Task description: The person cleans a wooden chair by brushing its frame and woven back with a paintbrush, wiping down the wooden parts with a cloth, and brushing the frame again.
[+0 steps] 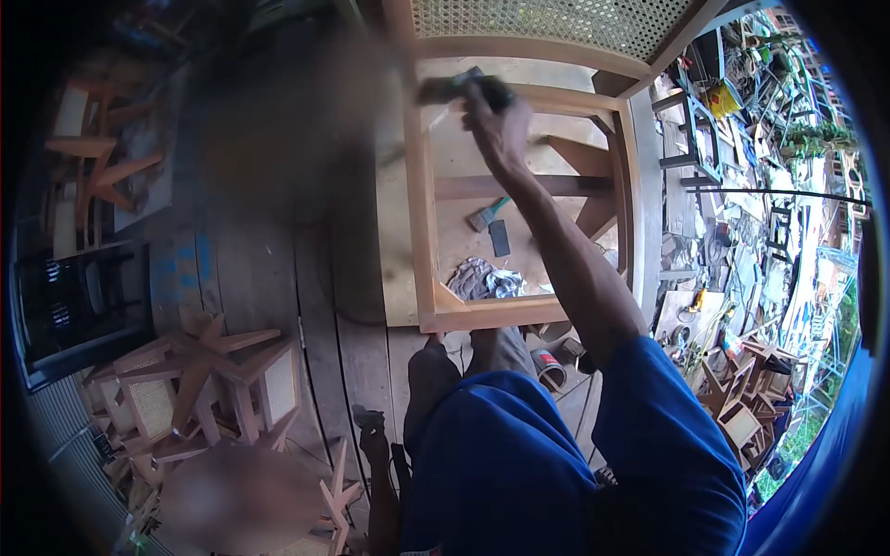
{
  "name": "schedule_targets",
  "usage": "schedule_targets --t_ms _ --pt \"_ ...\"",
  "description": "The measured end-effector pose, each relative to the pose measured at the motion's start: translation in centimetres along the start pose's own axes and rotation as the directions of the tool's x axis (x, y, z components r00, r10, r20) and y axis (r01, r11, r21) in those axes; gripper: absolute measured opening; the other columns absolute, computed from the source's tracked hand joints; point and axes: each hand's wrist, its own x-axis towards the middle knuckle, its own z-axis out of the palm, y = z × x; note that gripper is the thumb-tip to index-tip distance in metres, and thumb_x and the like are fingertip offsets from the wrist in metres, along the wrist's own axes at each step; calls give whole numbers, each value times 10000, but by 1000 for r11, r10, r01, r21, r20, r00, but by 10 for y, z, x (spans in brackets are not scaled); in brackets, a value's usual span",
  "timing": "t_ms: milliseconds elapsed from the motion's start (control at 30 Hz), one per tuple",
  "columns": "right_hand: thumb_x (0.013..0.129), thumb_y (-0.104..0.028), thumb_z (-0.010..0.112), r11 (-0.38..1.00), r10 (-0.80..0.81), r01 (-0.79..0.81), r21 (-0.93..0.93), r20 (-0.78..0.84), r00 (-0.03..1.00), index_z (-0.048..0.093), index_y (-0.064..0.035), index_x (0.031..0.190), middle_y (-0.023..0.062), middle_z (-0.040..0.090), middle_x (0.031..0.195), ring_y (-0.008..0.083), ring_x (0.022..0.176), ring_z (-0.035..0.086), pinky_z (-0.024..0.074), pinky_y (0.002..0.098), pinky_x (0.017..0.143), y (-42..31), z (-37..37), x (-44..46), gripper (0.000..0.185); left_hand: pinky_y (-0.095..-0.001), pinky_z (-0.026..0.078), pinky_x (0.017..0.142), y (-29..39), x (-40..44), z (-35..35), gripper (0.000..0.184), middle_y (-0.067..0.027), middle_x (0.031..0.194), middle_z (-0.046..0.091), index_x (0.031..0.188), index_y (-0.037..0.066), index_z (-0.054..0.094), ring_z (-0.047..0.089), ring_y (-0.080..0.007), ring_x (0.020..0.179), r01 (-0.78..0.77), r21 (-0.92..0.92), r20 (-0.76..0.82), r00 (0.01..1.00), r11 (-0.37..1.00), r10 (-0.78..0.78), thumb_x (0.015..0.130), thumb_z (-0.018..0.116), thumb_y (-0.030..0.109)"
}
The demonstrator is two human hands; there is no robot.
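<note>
My right hand (498,125) reaches over the far left corner of a wooden frame (423,213), its fingers closed round a dark object blurred by motion. Woven cane panelling (547,20) adjoins the frame's far side. Through the frame's opening I see a brush (483,218) with a green handle, a dark flat block (500,238) and a crumpled cloth (484,278) on a light board. Low at the left of my body, my left hand (372,424) is small and dark, closed on a greyish thing I cannot make out.
Wooden star-shaped pieces and cane-panelled parts (209,371) stand at the lower left on the plank floor (269,278). A tin (548,369) lies near my legs. A dark metal frame (700,139) and scattered scraps are at the right. Two areas at the left are blurred.
</note>
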Motion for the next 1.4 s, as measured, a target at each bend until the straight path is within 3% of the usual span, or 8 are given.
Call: schedule_targets --t_ms 233,333,533,700,767,1067,1200,1400 --pt "957 -171 709 954 -128 116 -275 -25 991 761 3 1019 116 766 833 139 702 707 579 316 669 -5 -20 -66 193 -399 551 916 12 14 -4 226 -153 1090 779 1138 40 768 733 -279 1055 221 -127 2 975 967 -222 971 700 175" --pt "965 -139 692 963 266 -236 -129 319 910 761 -5 1013 114 780 857 147 718 711 583 324 703 -9 -23 -103 159 -410 564 886 12 35 -4 245 -175 1089 770 1136 23 756 739 -316 1033 71 60 -18 997 996 -70 967 712 196" --pt "973 -143 650 606 -529 684 -406 437 728 744 -81 1124 188 705 943 359 736 688 550 444 664 -15 20 -7 188 -411 567 876 40 65 -21 290 -201 1100 755 1171 0 720 738 -326 1024 50 218 -67 997 975 -36 965 716 204" --pt "934 -111 612 668 28 552 -499 758 651 723 -25 987 207 708 974 386 845 699 565 510 775 -29 9 -84 151 -399 567 882 -5 66 -24 273 -198 1093 755 1182 0 713 737 -305 1014 -5 -36 -90 996 999 2 969 713 170" --pt "874 -67 681 625 -109 756 -197 936 334 738 -64 1002 172 717 979 363 945 699 558 484 854 -22 -16 -143 140 -396 567 888 -12 58 -16 256 -190 1095 759 1174 3 721 737 -294 1016 29 -158 -98 994 987 -45 971 713 159" --pt "961 -200 655 619 -31 580 -530 721 692 719 -59 1024 200 704 930 390 807 706 578 481 687 -19 4 -77 167 -381 539 945 -7 41 -21 222 -155 1103 776 1127 20 761 723 -264 1081 129 -66 -5 992 989 -129 987 706 184" --pt "834 -8 711 759 121 589 -277 949 291 714 -21 1031 155 712 1008 319 957 726 603 419 822 -53 -36 -220 198 -384 543 918 -7 56 -19 243 -179 1104 765 1122 9 749 725 -309 1068 85 -139 -18 996 987 -88 996 690 209" --pt "877 -28 708 688 -177 565 -456 650 739 722 -66 1237 184 688 1061 345 1012 701 584 410 857 -53 -40 -186 362 -399 550 908 19 102 -29 273 -210 1121 748 1154 -3 716 727 -326 1056 -34 106 100 995 994 24 1004 680 222"
